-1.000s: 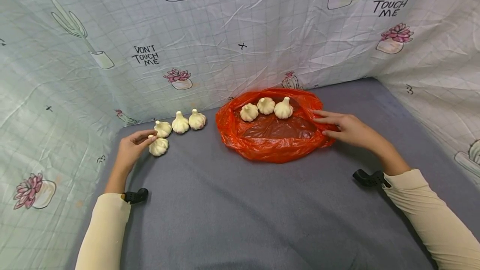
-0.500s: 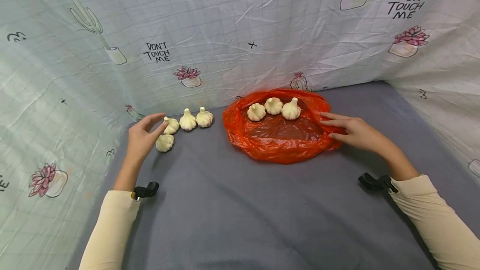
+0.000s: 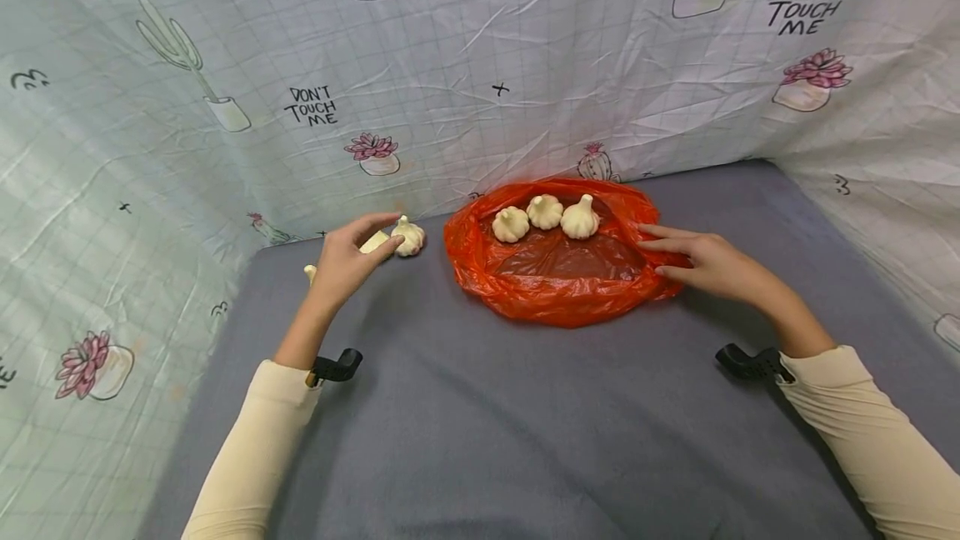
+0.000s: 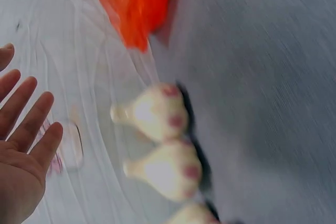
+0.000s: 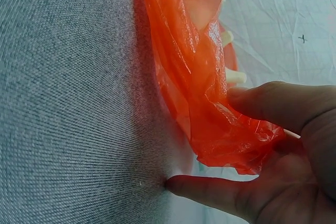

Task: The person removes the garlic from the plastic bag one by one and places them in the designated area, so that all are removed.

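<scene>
Head: left hand [image 3: 345, 263] hides garlic [image 3: 373, 242]; left wrist: gap

Head view faces forward-down; close wrist views, the blurred left apparently sideways, share the red bag [image 3: 555, 300].

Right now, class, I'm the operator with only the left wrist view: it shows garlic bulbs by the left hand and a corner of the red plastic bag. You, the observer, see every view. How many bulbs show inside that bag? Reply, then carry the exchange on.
Observer: Three garlic bulbs show inside the red plastic bag.
Operator: Where in it do they sit?
Observer: Along its far side, nearest the patterned wall cloth, with bare plastic in front of them.
Operator: Is anyone touching the bag?
Observer: Yes, the right hand touches its right-hand edge.
</scene>
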`<state>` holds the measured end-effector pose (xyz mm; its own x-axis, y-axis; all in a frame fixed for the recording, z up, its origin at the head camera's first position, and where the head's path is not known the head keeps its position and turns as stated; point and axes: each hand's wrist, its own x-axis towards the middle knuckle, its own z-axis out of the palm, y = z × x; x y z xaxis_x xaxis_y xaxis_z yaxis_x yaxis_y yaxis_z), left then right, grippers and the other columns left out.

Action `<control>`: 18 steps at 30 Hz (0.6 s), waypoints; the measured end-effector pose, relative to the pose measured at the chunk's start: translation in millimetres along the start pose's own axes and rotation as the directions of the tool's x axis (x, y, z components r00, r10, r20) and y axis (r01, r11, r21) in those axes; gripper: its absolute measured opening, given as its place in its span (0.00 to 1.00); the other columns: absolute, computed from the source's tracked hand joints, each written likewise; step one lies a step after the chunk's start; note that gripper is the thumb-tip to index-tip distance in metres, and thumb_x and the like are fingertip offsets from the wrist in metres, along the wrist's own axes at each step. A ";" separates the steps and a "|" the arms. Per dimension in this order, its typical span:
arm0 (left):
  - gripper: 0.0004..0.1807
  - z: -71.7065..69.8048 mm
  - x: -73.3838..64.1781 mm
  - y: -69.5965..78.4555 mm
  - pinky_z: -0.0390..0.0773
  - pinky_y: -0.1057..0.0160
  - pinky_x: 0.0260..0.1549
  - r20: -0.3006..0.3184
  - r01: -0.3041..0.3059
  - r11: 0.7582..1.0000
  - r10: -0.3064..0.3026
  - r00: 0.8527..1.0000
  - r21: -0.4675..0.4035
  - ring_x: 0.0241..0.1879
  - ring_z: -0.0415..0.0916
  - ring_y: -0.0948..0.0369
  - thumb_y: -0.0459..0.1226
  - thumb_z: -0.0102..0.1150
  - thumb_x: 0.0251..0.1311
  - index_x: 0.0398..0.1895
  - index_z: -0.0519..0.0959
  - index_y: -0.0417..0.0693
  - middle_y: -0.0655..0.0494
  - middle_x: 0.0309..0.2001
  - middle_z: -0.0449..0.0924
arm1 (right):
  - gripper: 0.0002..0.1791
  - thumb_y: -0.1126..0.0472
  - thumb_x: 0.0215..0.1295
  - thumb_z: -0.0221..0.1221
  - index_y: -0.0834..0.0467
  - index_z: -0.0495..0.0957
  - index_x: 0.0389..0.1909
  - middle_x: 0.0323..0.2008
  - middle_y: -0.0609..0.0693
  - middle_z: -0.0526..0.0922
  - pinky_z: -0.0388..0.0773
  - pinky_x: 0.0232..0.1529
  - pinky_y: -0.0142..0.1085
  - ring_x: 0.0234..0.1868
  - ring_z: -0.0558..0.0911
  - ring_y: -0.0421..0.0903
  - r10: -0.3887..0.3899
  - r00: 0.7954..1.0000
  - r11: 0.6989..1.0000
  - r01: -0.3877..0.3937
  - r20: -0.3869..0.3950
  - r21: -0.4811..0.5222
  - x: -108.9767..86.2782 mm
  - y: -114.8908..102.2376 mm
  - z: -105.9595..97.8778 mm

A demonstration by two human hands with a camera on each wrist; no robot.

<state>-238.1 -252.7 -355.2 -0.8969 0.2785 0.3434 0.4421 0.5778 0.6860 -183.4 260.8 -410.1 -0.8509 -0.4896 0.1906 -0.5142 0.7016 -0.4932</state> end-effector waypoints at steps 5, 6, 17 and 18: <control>0.21 21.0 14.7 12.2 0.72 0.51 0.65 0.053 -0.047 0.999 0.048 0.997 -0.021 0.62 0.78 0.55 0.41 0.68 0.66 0.61 0.82 0.49 0.50 0.59 0.83 | 0.23 0.64 0.67 0.66 0.62 0.79 0.63 0.71 0.60 0.70 0.72 0.49 0.36 0.58 0.77 0.52 -0.002 1.000 1.000 0.002 -0.001 -0.009 0.9 0.5 -0.1; 0.21 25.0 16.8 14.2 0.72 0.51 0.65 0.062 -0.054 0.998 0.056 0.997 -0.030 0.62 0.78 0.55 0.41 0.68 0.66 0.61 0.82 0.49 0.50 0.59 0.83 | 0.23 0.64 0.67 0.66 0.62 0.79 0.63 0.71 0.60 0.71 0.71 0.48 0.35 0.57 0.77 0.52 -0.002 1.000 1.000 0.002 -0.001 -0.012 1.0 0.6 0.0; 0.21 65.1 35.6 21.8 0.71 0.54 0.66 0.172 -0.051 0.991 0.072 0.982 -0.121 0.64 0.76 0.54 0.39 0.69 0.65 0.61 0.82 0.47 0.50 0.59 0.83 | 0.23 0.65 0.67 0.66 0.63 0.79 0.63 0.71 0.62 0.70 0.74 0.55 0.56 0.65 0.74 0.61 0.007 1.000 1.000 -0.007 0.017 0.010 1.4 -0.4 0.5; 0.21 67.6 37.5 22.3 0.71 0.55 0.66 0.184 -0.044 0.992 0.066 0.981 -0.120 0.64 0.75 0.55 0.39 0.68 0.65 0.61 0.82 0.47 0.49 0.59 0.82 | 0.23 0.65 0.67 0.66 0.63 0.79 0.63 0.71 0.62 0.70 0.74 0.55 0.56 0.65 0.74 0.61 0.010 1.000 1.000 -0.010 0.017 0.011 1.2 -0.5 0.3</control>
<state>-262.4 -177.5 -370.4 -0.8518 0.4523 0.2642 0.4790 0.4685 0.7423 -184.1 259.7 -409.9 -0.8541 -0.4910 0.1716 -0.5043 0.7011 -0.5041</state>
